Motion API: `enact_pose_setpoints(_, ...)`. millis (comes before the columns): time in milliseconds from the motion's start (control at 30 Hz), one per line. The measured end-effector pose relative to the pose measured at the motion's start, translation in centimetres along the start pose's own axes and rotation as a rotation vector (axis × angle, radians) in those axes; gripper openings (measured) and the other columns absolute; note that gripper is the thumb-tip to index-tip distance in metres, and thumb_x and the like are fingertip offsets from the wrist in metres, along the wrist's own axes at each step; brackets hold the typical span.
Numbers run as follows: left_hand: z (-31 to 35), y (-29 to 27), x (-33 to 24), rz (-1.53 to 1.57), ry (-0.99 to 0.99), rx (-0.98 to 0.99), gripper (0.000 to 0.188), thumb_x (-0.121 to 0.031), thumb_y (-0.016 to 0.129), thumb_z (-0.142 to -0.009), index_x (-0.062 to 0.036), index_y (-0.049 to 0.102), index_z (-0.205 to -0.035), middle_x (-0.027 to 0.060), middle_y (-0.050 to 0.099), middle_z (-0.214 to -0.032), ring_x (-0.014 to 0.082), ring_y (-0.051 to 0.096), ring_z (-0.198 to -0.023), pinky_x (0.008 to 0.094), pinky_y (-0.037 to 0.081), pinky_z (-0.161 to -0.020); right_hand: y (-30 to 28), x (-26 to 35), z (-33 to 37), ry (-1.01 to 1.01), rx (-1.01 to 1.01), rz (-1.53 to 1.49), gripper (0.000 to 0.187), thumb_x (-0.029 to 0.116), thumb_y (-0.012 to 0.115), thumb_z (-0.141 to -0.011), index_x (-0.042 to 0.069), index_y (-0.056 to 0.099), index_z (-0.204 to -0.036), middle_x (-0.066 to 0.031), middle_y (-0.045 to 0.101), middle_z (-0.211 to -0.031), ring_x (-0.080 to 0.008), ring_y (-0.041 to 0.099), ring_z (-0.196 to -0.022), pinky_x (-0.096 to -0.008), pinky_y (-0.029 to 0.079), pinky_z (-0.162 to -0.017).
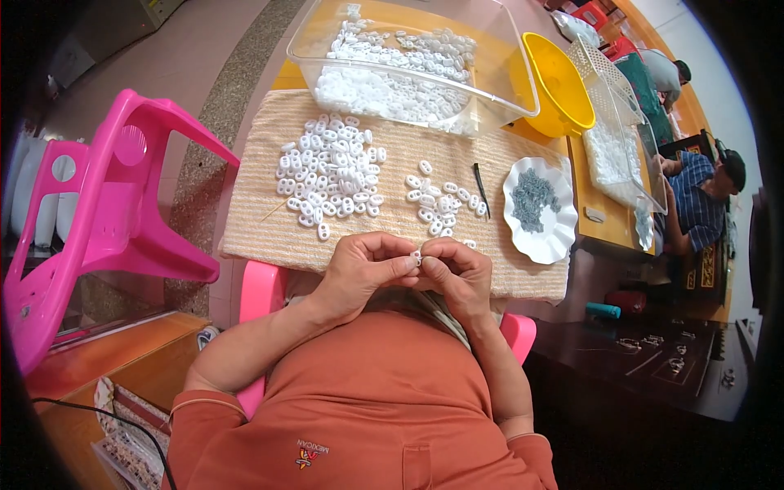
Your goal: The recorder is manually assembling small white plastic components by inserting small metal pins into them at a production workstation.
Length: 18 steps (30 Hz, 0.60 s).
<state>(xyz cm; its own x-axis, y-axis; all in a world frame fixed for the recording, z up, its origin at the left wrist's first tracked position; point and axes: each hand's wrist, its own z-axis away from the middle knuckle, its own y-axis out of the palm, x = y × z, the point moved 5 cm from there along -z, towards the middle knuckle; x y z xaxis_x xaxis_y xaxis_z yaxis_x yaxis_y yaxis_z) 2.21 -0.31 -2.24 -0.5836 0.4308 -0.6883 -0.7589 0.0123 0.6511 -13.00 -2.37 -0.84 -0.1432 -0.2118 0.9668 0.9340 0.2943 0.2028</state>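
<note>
Between the fingertips of my left hand (367, 271) and my right hand (459, 276) is a small white two-hole plastic piece (417, 257), at the table's near edge. Both hands are closed in a pinch on it, and the fingers cover part of it. Just beyond them lies a loose group of similar white oval pieces (441, 206). A larger heap of the same pieces (333, 167) spreads to the left. On the right, a white scalloped plate (540, 249) holds many small grey translucent parts (533, 198). A thin black tool-like stick (481, 189) lies between plate and pieces.
A clear plastic bin (498, 96) of white pieces stands at the back, beside a yellow basin (563, 77). Further right is another clear bin (608, 151). A pink chair (135, 196) stands left. Two people (704, 200) sit at the far right. Striped cloth (261, 204) covers the table.
</note>
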Motion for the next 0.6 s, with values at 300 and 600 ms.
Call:
enact_pose_setpoints(300,0.03,-0.20,0.28,-0.022,0.033,-0.007,0.018,0.000,0.065,-0.085,0.0036,0.063,-0.103,0.0103,0.066,-0.094,0.0146,0.065,-0.083,0.0258,0.058,-0.074,0.25,0.47,-0.12,-0.091,0.041,0.126,0.006,-0.004,0.062,-0.086,-0.005,0.064,-0.091,-0.0087,0.064,-0.091,-0.0122,0.060,-0.082,-0.0231,0.049,-0.072)
enact_pose_setpoints(600,0.06,-0.30,0.55,-0.097,0.090,-0.025,0.018,0.000,0.065,-0.085,0.0048,0.062,-0.102,0.0108,0.066,-0.092,0.0146,0.065,-0.081,0.0255,0.058,-0.073,0.25,0.46,-0.33,-0.123,0.077,0.185,0.007,-0.003,0.063,-0.085,-0.005,0.065,-0.091,-0.0092,0.065,-0.091,-0.0126,0.061,-0.081,-0.0233,0.049,-0.072)
